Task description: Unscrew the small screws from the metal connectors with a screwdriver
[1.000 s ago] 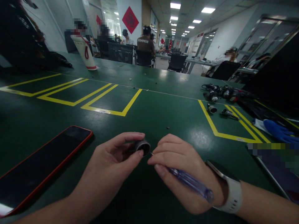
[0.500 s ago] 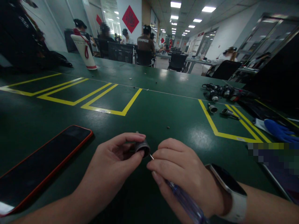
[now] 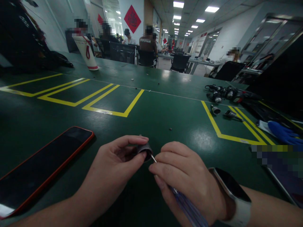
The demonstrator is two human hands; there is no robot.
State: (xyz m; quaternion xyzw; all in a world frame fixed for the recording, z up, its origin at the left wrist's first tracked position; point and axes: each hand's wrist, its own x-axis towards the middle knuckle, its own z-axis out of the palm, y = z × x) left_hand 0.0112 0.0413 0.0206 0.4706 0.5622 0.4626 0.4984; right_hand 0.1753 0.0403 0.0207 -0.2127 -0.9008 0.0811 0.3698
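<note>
Between the thumb and fingers of my left hand [image 3: 118,157] is a small dark metal cup-shaped part [image 3: 145,147], its open end turned toward my right hand. My right hand [image 3: 182,173] is closed around a screwdriver [image 3: 188,205] with a clear purple-blue handle. The thin shaft of the screwdriver reaches into the mouth of the metal part; its tip is hidden inside. A tiny dark nut-like ring [image 3: 170,129] lies on the green table [image 3: 165,110] just beyond my hands.
A phone in a red case [image 3: 54,160] lies at left. Yellow tape [image 3: 104,112] marks the table. On the right are metal parts [image 3: 215,109], dark cylindrical fittings [image 3: 217,96] and a blue glove [image 3: 282,130]. A white cup [image 3: 85,53] stands far left; people sit beyond.
The screwdriver and my right hand have shifted slightly, the handle turning a little lower. My left hand keeps its hold on the metal part, almost still.
</note>
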